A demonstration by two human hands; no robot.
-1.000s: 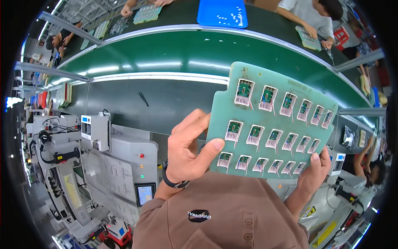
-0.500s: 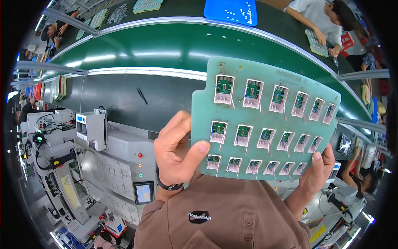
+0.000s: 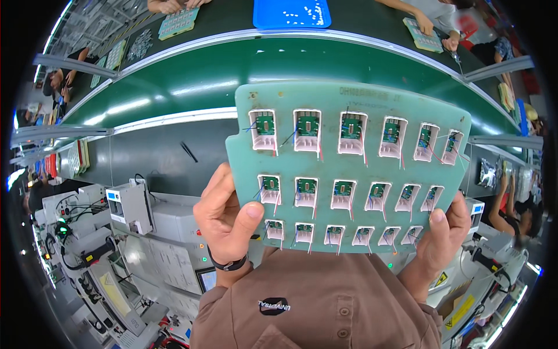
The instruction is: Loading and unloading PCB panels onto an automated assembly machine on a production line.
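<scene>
"Who has the board?"

"A worker in a brown shirt (image 3: pixel 314 285) lifts a green board (image 3: pixel 325 166), three rows of white cases with wires set in it, in front of the chest. The left hand (image 3: pixel 229 224) grips its left edge, thumb in front; the right hand (image 3: pixel 444 232) pinches the lower right corner. Fingers on both sides are drawn in tight on the board, partly hidden behind it."

"What does it block?"

"Part of a glossy green strip (image 3: pixel 221 72) and the dark tabletop (image 3: pixel 145 151) beyond. Left of it, dark tweezers (image 3: pixel 189 152) lie in plain view."

"And around them?"

"Beyond the strip, a blue tray (image 3: pixel 267 14) holds small white pieces (image 3: pixel 317 14); at upper right, a co-worker's hand (image 3: pixel 425 24) rests on another board. A pale machine (image 3: pixel 129 208) stands at left."
</scene>
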